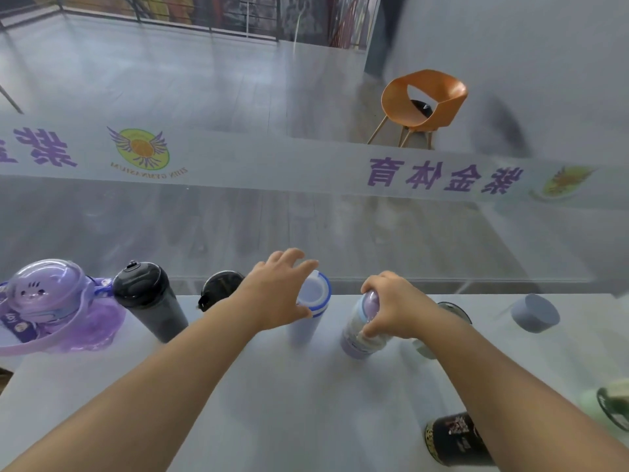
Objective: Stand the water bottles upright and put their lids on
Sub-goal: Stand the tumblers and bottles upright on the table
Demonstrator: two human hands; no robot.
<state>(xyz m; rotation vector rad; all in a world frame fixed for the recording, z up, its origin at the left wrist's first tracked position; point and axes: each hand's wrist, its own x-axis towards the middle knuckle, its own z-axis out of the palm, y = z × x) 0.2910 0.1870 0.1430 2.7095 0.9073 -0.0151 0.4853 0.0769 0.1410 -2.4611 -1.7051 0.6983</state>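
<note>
A white bottle with a blue-ringed lid (315, 294) stands upright near the table's far edge. My left hand (277, 294) hovers at its left side, fingers spread, thumb touching the bottle below the blue ring. To its right stands a pale purple bottle (360, 330). My right hand (396, 306) is closed over its top, covering the lid. A black bottle with lid (146, 298) stands at the left, a second dark bottle (219, 287) behind my left forearm. A black patterned bottle (454, 437) lies on its side under my right forearm.
A purple dome-lidded bottle (51, 294) sits on a purple bag at the far left. A grey-blue cup-shaped lid (536, 313) lies at the right, a green-handled bottle (612, 403) at the right edge. A glass wall stands behind the white table (272, 386); an orange chair (423, 100) is beyond it.
</note>
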